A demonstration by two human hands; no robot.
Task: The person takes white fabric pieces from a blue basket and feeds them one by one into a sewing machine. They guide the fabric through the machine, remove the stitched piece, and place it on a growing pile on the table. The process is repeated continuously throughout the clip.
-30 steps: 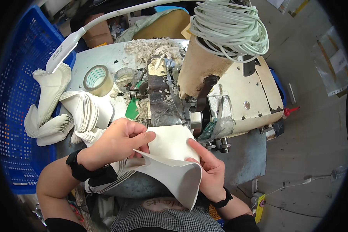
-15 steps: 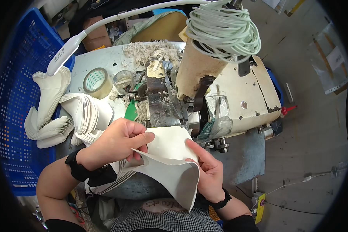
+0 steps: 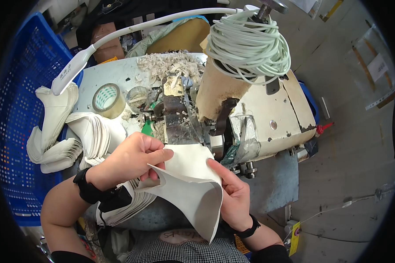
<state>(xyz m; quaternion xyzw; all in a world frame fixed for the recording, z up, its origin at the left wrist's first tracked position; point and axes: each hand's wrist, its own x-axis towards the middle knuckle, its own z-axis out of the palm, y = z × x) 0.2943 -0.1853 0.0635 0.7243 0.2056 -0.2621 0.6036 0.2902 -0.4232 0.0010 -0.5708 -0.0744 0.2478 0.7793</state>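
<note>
A curved white sheet piece, like thin leather, spans between my hands at the front of a cream-coloured machine. My left hand pinches its left edge between thumb and fingers. On its right edge my right hand is closed, with one finger stretched along the side. The far edge of the piece meets the dark metal feed plate; whether it lies under the working part is hidden. Its near part curls up and hangs toward my apron. Beneath my left wrist lies a stack of similar white pieces.
More white stacks lie at the left, some over the rim of a blue basket. A tape roll and heaped scraps sit on the table. Overhead, a white lamp and coiled pale tubing hang near the machine.
My view has shifted slightly, so the machine and table sit a little lower in the picture. Both hands keep their hold on the white piece, nearly unmoved.
</note>
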